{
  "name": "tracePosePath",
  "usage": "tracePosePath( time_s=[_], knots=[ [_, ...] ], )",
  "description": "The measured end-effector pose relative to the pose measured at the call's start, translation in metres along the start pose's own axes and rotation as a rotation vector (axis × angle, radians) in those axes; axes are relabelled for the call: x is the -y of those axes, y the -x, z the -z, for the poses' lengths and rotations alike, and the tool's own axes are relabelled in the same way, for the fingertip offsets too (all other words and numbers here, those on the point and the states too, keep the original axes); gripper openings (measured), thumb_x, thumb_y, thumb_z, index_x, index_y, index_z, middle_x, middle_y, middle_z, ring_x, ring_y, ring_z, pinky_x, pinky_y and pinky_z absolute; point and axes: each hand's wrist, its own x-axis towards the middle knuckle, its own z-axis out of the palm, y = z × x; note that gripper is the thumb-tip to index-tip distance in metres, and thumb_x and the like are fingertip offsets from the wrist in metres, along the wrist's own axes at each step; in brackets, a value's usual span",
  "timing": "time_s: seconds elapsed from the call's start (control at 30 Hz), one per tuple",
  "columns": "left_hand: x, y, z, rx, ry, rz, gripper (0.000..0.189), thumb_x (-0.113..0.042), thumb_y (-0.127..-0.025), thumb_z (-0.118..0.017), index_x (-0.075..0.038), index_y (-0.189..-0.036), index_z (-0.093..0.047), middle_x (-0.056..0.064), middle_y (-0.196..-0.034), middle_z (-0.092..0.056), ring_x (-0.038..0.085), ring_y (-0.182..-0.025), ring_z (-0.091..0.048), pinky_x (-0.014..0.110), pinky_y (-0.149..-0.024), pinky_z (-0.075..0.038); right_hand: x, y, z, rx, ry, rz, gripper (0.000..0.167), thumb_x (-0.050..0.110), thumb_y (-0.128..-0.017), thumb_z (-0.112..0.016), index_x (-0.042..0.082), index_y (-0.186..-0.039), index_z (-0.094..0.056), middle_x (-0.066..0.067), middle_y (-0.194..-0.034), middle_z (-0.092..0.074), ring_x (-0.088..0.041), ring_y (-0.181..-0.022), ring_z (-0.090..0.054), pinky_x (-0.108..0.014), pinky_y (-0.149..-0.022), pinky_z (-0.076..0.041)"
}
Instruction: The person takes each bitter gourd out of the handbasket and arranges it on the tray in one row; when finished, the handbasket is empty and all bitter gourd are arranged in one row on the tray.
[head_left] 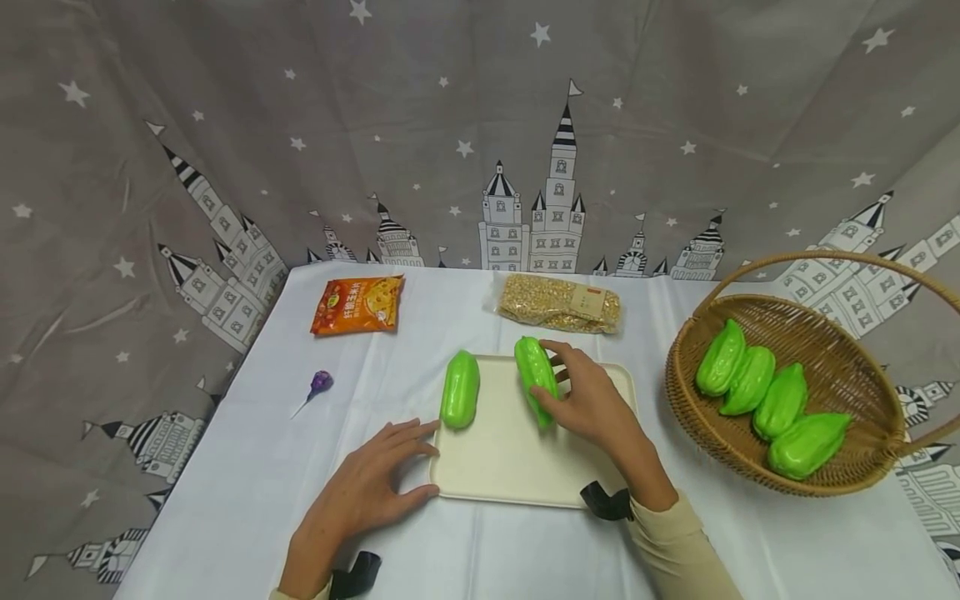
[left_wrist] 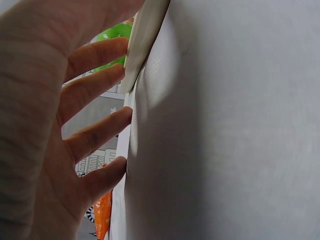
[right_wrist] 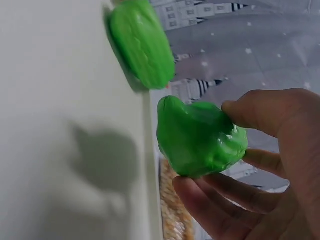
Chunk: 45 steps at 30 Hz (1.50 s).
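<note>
My right hand (head_left: 592, 402) pinches a glossy bright green gourd (head_left: 533, 367) between thumb and fingers, above the cream tray (head_left: 510, 471). In the right wrist view the held gourd (right_wrist: 197, 142) is clear of the tray surface and casts a shadow on it. A second green gourd (head_left: 460, 390) lies along the tray's left side. My left hand (head_left: 366, 482) is at the tray's left edge, fingers spread; in the left wrist view fingertips meet the tray rim (left_wrist: 142, 45) and the cloth beside it.
A wicker basket (head_left: 862, 450) with a tall handle stands at the right, holding several green gourds (head_left: 780, 400). Behind the tray lies a clear bag of yellow kernels (head_left: 543, 302). An orange snack packet (head_left: 357, 305) and a purple lollipop (head_left: 321, 382) lie at the left.
</note>
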Motion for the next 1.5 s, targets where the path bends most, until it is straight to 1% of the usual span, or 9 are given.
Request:
tracePosePath(
  time_s=[0.17, 0.3, 0.5, 0.73, 0.87, 0.93, 1.03, 1.2, 1.5],
  knots=[
    [0.000, -0.001, -0.001, -0.001, -0.002, 0.004, 0.042, -0.048, -0.086, -0.089, -0.024, -0.119, -0.077, -0.006, -0.155, -0.062, 0.027, -0.146, -0.056, 0.053, -0.126, -0.041, 0.004, -0.008, -0.013, 0.027, -0.002, -0.077, 0.070, 0.027, -0.097, -0.079, 0.007, -0.157, -0.048, -0.019, -0.126, -0.073, -0.031, -0.104, -0.075, -0.048, -0.088, -0.065],
    [-0.001, -0.001, -0.001, 0.014, -0.003, 0.024, 0.041, -0.048, -0.087, -0.088, -0.025, -0.120, -0.077, -0.007, -0.156, -0.061, 0.026, -0.147, -0.055, 0.052, -0.127, -0.040, 0.006, -0.013, -0.024, 0.059, -0.021, -0.126, 0.068, 0.025, -0.097, -0.078, 0.008, -0.156, -0.050, -0.019, -0.126, -0.073, -0.031, -0.106, -0.074, -0.049, -0.091, -0.065],
    [-0.002, -0.002, -0.001, 0.028, -0.001, 0.042, 0.041, -0.050, -0.088, -0.087, -0.026, -0.120, -0.077, -0.009, -0.156, -0.060, 0.024, -0.148, -0.054, 0.052, -0.127, -0.040, 0.008, -0.017, -0.039, 0.057, -0.062, -0.142, 0.067, 0.025, -0.096, -0.081, 0.012, -0.155, -0.052, -0.016, -0.123, -0.074, -0.027, -0.105, -0.074, -0.045, -0.089, -0.065],
    [-0.002, -0.001, -0.001, 0.021, 0.007, 0.030, 0.041, -0.048, -0.087, -0.088, -0.025, -0.120, -0.077, -0.008, -0.156, -0.061, 0.025, -0.148, -0.054, 0.052, -0.127, -0.040, 0.006, -0.018, -0.052, 0.017, -0.094, -0.148, 0.062, 0.026, -0.097, -0.081, 0.011, -0.151, -0.055, -0.013, -0.115, -0.076, -0.023, -0.100, -0.074, -0.044, -0.086, -0.064],
    [-0.002, -0.001, -0.002, 0.024, 0.013, 0.027, 0.041, -0.048, -0.088, -0.088, -0.025, -0.120, -0.077, -0.008, -0.156, -0.061, 0.025, -0.148, -0.054, 0.052, -0.127, -0.040, 0.005, -0.018, -0.057, 0.002, -0.100, -0.158, 0.061, 0.027, -0.097, -0.080, 0.009, -0.151, -0.056, -0.012, -0.114, -0.076, -0.022, -0.099, -0.075, -0.044, -0.086, -0.064],
    [-0.002, -0.001, -0.002, 0.027, 0.013, 0.029, 0.041, -0.048, -0.088, -0.088, -0.026, -0.120, -0.077, -0.008, -0.156, -0.060, 0.025, -0.148, -0.054, 0.052, -0.127, -0.040, 0.006, -0.019, -0.060, -0.007, -0.112, -0.153, 0.061, 0.028, -0.098, -0.080, 0.008, -0.150, -0.056, -0.014, -0.116, -0.076, -0.024, -0.100, -0.076, -0.046, -0.087, -0.064],
    [-0.002, 0.000, -0.002, 0.029, 0.010, 0.028, 0.041, -0.048, -0.088, -0.087, -0.026, -0.120, -0.077, -0.008, -0.157, -0.060, 0.025, -0.148, -0.054, 0.052, -0.127, -0.040, 0.006, -0.019, -0.063, -0.028, -0.119, -0.143, 0.061, 0.029, -0.098, -0.080, 0.005, -0.149, -0.057, -0.018, -0.125, -0.073, -0.028, -0.103, -0.076, -0.048, -0.090, -0.064],
    [-0.002, 0.000, -0.001, 0.021, 0.005, 0.015, 0.042, -0.048, -0.088, -0.088, -0.025, -0.121, -0.077, -0.006, -0.157, -0.060, 0.027, -0.148, -0.055, 0.054, -0.127, -0.041, 0.009, -0.017, -0.067, -0.050, -0.117, -0.127, 0.065, 0.030, -0.097, -0.081, 0.006, -0.152, -0.055, -0.021, -0.141, -0.065, -0.030, -0.108, -0.075, -0.052, -0.096, -0.062],
    [-0.001, -0.001, 0.002, 0.004, 0.006, -0.015, 0.043, -0.046, -0.087, -0.090, -0.022, -0.120, -0.077, -0.003, -0.156, -0.061, 0.029, -0.146, -0.056, 0.056, -0.125, -0.042, 0.013, -0.016, -0.070, -0.043, -0.119, -0.103, 0.066, 0.029, -0.097, -0.081, 0.006, -0.153, -0.055, -0.019, -0.142, -0.065, -0.028, -0.109, -0.074, -0.049, -0.096, -0.062]
  ],
)
